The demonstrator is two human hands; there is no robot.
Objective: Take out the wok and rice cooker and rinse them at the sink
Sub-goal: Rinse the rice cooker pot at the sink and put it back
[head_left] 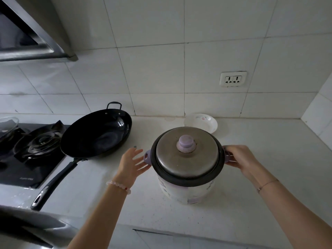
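Observation:
The rice cooker point(186, 186) stands on the white countertop point(260, 177), white-bodied with a black rim, a steel lid point(186, 159) and a lilac knob. My right hand point(239, 158) grips its right lilac side handle. My left hand point(132, 163) is open, fingers spread, just beside the left lilac handle point(147, 157), not clearly touching it. The black wok point(95, 134) lies to the left, resting partly on the counter and partly over the stove edge, its long black handle point(52, 186) pointing toward me.
A black gas stove point(30, 150) sits at the left, with a glass lid point(8, 123) at its far edge. A white bowl point(201, 122) stands behind the cooker. A wall socket point(233, 79) is on the tiled wall. The range hood point(32, 36) hangs upper left.

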